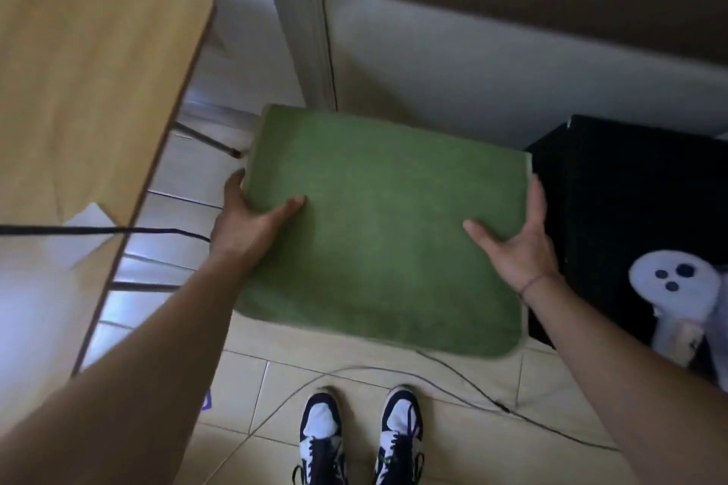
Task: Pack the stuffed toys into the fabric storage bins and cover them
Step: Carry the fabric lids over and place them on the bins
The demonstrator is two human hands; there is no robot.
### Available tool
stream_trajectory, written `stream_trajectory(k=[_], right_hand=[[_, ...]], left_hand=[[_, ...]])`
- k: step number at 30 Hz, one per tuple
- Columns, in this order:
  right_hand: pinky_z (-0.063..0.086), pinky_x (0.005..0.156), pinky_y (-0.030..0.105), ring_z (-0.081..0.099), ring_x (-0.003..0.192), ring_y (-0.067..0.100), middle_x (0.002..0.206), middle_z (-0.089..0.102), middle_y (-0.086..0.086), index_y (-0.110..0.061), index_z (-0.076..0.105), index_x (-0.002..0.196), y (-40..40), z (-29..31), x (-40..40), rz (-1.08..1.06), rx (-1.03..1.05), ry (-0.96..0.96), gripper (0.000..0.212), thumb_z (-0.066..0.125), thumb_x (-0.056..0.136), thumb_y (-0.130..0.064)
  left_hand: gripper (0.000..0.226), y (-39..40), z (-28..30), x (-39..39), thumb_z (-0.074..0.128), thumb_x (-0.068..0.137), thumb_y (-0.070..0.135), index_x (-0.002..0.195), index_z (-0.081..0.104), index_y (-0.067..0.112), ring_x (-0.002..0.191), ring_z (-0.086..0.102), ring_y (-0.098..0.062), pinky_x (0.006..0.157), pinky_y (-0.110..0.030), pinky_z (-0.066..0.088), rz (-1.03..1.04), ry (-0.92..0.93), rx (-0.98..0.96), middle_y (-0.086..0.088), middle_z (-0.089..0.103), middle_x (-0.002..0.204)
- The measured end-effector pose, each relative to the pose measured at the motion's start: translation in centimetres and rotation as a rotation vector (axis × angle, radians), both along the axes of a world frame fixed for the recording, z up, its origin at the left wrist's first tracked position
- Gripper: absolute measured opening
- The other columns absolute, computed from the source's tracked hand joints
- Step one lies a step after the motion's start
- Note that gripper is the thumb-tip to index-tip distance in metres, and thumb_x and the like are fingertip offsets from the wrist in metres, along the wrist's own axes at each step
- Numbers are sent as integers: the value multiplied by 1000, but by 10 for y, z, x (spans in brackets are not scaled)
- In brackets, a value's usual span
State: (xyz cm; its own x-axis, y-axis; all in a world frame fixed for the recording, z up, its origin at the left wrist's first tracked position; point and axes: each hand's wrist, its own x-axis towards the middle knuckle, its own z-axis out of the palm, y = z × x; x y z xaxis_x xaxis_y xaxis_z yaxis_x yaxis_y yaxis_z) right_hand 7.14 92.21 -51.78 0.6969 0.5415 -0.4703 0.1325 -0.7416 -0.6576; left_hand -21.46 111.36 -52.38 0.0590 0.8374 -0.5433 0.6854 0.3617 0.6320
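Underfoot I note a floor (pixel 354 398) of pale beige tiles, with a thin grey cable (pixel 445 378) looping across it ahead of my two dark-and-white shoes (pixel 360 441). At the left stands a light wooden surface (pixel 86 71) on thin metal legs, a black cord (pixel 98 229) running over its near edge. Along the back I see a pale wall panel below a brown band, with a white frame post (pixel 299 24) between surface and wall. Centrally, a green fabric cover (pixel 378 228), square with rounded corners and a pale edge, is held flat and slightly tilted above the floor. My left grip (pixel 252 217) pinches its left edge, thumb lying on the top face, fingers going under. My right grip (pixel 520 240) clasps the right edge likewise, thumb on top and fingers wrapping the side; a thin band circles that wrist. Whatever sits beneath the cover is hidden from me. Immediately right of it stands a black fabric bin (pixel 630 185), nearly touching the cover's right edge. A white stuffed toy (pixel 669 287) with three dark dots lies at the bin's near right; I cannot tell how deep inside it sits.
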Motion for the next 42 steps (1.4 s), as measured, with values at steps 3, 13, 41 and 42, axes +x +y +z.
stream_trajectory(k=[3, 13, 41, 42], right_hand=[[28, 114, 35, 29, 140, 26, 157, 13, 4, -36, 11, 149, -2, -40, -3, 111, -114, -57, 106, 81, 69, -39], [45, 98, 44, 34, 136, 36, 158, -3, 5, -47, 1, 146, -23, -66, -84, -6, -429, 13, 83, 56, 85, -54], [38, 110, 40, 42, 135, 22, 150, 38, 4, -33, 20, 149, -170, 142, -125, -281, -11, 320, 79, 66, 86, -29], [37, 110, 39, 42, 135, 22, 150, 39, 3, -31, 20, 149, -195, 170, -132, -377, -17, 223, 77, 65, 86, -32]], left_hand=[[105, 4, -41, 10, 79, 69, 48, 151, 16, 31, 131, 45, -32, 108, -49, 40, -253, 127, -43, -7, 36, 151], [89, -43, -73, 36, 54, 84, 66, 150, -3, 49, 116, 52, -45, 99, -52, 49, -118, 222, -383, -17, 20, 156], [79, -229, 160, 94, 63, 86, 51, 151, 19, 41, 150, 14, -18, 116, -32, 21, -758, -130, -72, 7, 4, 163], [82, -256, 187, 92, 57, 83, 61, 151, 14, 44, 151, 7, -18, 118, -39, 16, -887, -121, 5, 10, -1, 163]])
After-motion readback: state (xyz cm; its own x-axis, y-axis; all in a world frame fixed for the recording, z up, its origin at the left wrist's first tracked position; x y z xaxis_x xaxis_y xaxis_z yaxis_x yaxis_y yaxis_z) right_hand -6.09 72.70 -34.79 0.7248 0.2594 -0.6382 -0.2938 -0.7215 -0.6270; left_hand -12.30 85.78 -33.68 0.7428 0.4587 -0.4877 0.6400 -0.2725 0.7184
